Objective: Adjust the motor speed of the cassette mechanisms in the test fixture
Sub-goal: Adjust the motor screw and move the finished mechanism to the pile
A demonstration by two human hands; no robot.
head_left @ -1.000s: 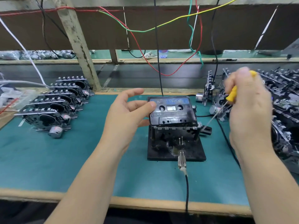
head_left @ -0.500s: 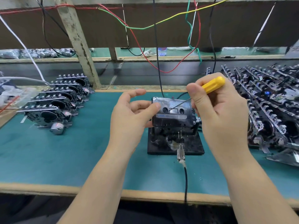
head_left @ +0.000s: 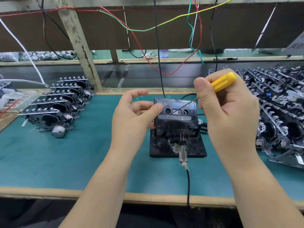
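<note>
A black cassette (head_left: pixel 176 115) sits in a mechanism mounted on the black test fixture (head_left: pixel 164 148) at the middle of the bench. My left hand (head_left: pixel 133 119) touches the cassette's left edge with its thumb tip, the fingers loosely spread. My right hand (head_left: pixel 228 111) grips a small screwdriver with a yellow handle (head_left: pixel 222 81). Its thin shaft (head_left: pixel 184 106) slants down to the left, and the tip lies over the cassette's centre window. A metal probe on a black cable (head_left: pixel 187 183) plugs into the fixture's front.
A row of cassette mechanisms (head_left: pixel 56 104) stands on the green mat (head_left: pixel 49 158) at the left. A large heap of mechanisms (head_left: pixel 279 109) fills the right side. Coloured wires (head_left: pixel 148 28) hang above. A wooden post (head_left: pixel 79 43) rises behind the bench.
My right hand has swung the screwdriver from the fixture's right side to above the cassette, tip now pointing left. The view has shifted slightly. My left hand has stayed at the cassette's edge.
</note>
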